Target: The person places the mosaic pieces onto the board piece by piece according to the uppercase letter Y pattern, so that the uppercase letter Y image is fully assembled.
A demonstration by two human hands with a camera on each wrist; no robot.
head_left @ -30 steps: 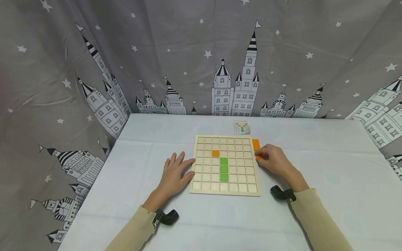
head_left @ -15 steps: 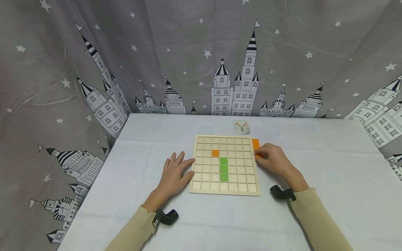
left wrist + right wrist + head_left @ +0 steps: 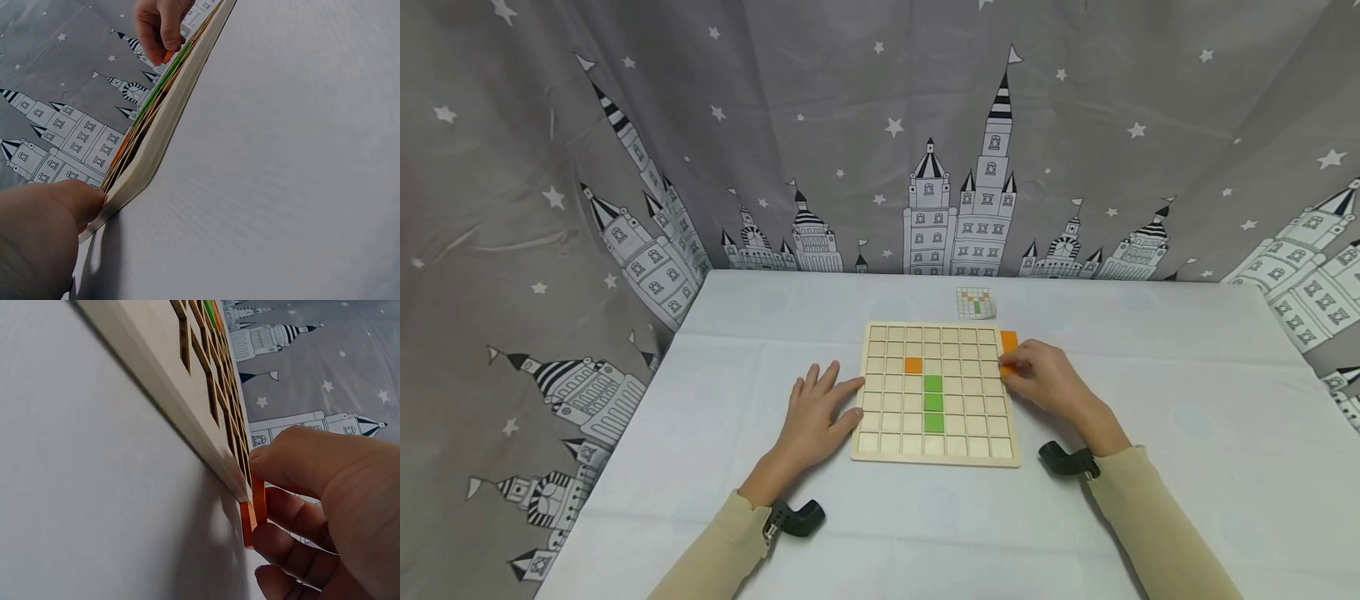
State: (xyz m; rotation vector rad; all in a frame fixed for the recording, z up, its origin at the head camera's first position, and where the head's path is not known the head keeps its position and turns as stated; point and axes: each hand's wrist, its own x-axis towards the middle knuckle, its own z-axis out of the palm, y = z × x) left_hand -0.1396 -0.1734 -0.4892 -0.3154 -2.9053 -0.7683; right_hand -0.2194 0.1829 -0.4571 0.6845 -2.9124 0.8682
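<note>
The wooden grid board [image 3: 936, 392] lies flat near the middle of the surface [image 3: 1187, 433], with bare cloth on all sides and the widest open room toward the right edge and the near edge. The left hand [image 3: 815, 417] lies flat with straight, spread fingers beside the board's left edge, fingertips touching it; its grip is released and holds nothing. The right hand [image 3: 1047, 379] is at the board's right edge, toward its far right corner, its grip pinching a small orange tile [image 3: 252, 512] between thumb and fingers, right against the board's side wall. A second orange tile [image 3: 1009, 340] lies on the surface just outside the far right corner.

Compared with a second ago, the right hand has shifted a little leftward, so the pinched tile now meets the board's edge; the left hand has stayed put.

The pinched tile is a thin, flat orange square, held on edge in the right wrist view. On the board sit one orange tile [image 3: 913, 365] and three green tiles [image 3: 933, 402] in a column. A small pattern card [image 3: 976, 302] lies beyond the board's far edge.
</note>
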